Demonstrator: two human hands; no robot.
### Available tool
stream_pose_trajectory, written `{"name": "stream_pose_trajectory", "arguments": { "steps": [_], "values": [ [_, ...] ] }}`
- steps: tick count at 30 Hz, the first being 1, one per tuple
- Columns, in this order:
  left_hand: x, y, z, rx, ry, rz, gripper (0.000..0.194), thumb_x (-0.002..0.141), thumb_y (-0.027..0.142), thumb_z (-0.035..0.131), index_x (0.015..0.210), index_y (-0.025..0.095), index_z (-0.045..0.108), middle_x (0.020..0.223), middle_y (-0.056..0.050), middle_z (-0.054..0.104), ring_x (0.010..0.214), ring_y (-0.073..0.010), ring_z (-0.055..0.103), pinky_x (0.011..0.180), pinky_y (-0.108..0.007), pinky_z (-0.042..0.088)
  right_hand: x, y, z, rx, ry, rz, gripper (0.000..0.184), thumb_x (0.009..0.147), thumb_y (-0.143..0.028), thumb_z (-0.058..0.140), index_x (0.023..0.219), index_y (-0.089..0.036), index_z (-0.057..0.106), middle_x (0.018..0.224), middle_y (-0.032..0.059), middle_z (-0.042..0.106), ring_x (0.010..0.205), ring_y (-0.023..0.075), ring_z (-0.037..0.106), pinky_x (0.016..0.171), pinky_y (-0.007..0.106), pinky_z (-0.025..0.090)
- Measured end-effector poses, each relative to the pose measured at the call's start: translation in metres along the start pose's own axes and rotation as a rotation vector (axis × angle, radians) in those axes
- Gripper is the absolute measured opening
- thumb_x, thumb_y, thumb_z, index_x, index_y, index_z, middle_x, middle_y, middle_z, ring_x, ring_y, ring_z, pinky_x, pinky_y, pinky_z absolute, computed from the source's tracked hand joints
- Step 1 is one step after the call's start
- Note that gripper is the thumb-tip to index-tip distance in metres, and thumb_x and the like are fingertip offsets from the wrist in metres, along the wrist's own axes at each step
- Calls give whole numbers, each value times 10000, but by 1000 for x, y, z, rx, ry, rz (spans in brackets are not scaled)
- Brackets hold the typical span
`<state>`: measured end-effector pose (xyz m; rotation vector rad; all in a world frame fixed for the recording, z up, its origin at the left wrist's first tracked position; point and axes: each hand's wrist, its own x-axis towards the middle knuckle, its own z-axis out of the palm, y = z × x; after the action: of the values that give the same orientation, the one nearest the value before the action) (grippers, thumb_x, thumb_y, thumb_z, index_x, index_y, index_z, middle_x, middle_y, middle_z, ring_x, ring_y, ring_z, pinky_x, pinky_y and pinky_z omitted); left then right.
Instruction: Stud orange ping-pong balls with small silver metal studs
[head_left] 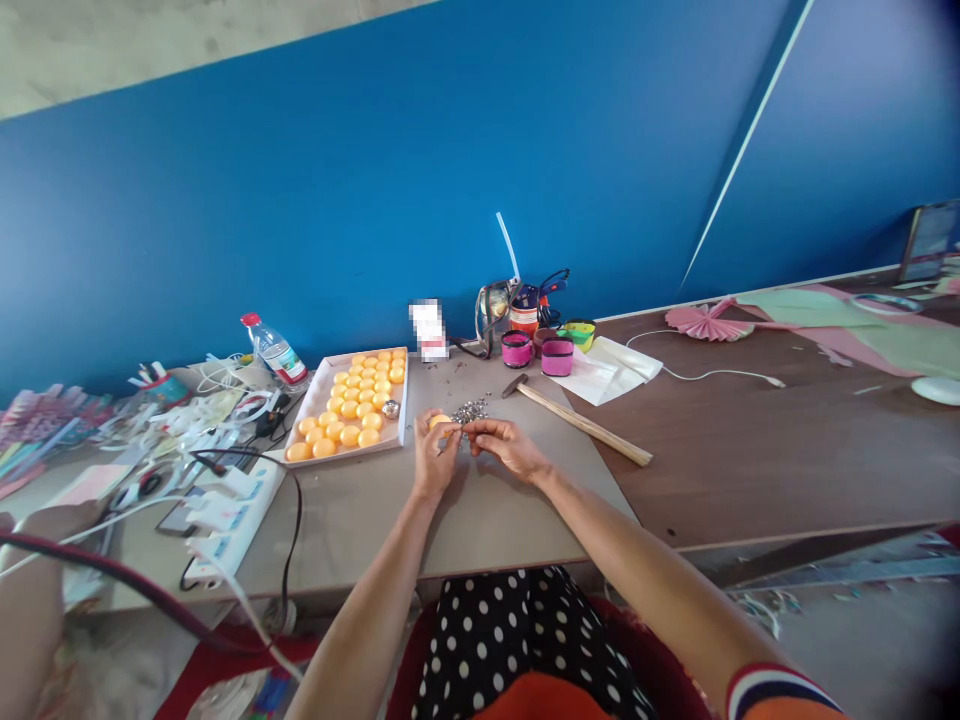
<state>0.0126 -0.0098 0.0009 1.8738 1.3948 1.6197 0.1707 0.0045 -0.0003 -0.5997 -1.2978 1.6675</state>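
Observation:
My left hand is closed around an orange ball that looks like a table tennis ball. My right hand meets it at the fingertips, pinched on something too small to make out against the ball's side. Just beyond my fingers lies a heap of small shiny metal pieces on the grey board. To the left, a shallow white box holds several orange balls in loose rows and one silvery round object.
A wooden-handled hammer lies at right, near white sheets and pink bands. Leftward are a white power strip, tangled cables, a bottle and clutter. What looks like another person's arm enters at the left edge.

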Motion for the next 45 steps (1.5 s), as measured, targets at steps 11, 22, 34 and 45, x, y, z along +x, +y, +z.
{"name": "stream_pose_trajectory", "arguments": {
  "steps": [11, 22, 34, 45],
  "values": [
    [-3, -8, 2, 256, 11, 148, 126, 718, 123, 537, 765, 215, 609, 1033, -78, 459, 1034, -242, 430, 924, -412, 356, -1, 3, 5, -288, -6, -113, 257, 705, -178, 573, 933, -240, 674, 901, 8, 577, 686, 117, 557, 700, 289, 459],
    [1, -2, -1, 230, 62, 37, 65, 725, 150, 531, 709, 189, 580, 976, -82, 481, 1044, -231, 434, 919, -384, 362, 1, -1, 0, 148, 0, -5, 167, 711, -288, 637, 829, -175, 670, 698, -5, 610, 588, 97, 528, 643, 264, 417],
    [1, -9, 3, -425, 69, -391, 406, 783, 380, 566, 1152, 231, 484, 920, -28, 583, 755, -148, 619, 661, -262, 473, 4, -10, -18, -76, 218, -113, 143, 715, -279, 583, 820, -190, 620, 697, -11, 568, 557, 96, 470, 586, 255, 388],
    [6, -5, -2, -821, 25, -576, 379, 705, 322, 680, 1038, 191, 554, 884, -30, 641, 661, -107, 617, 607, -228, 459, 2, -10, -48, -1151, 101, -87, 155, 723, -155, 532, 789, -203, 664, 864, 37, 652, 747, 150, 584, 706, 249, 422]
  ]
}}
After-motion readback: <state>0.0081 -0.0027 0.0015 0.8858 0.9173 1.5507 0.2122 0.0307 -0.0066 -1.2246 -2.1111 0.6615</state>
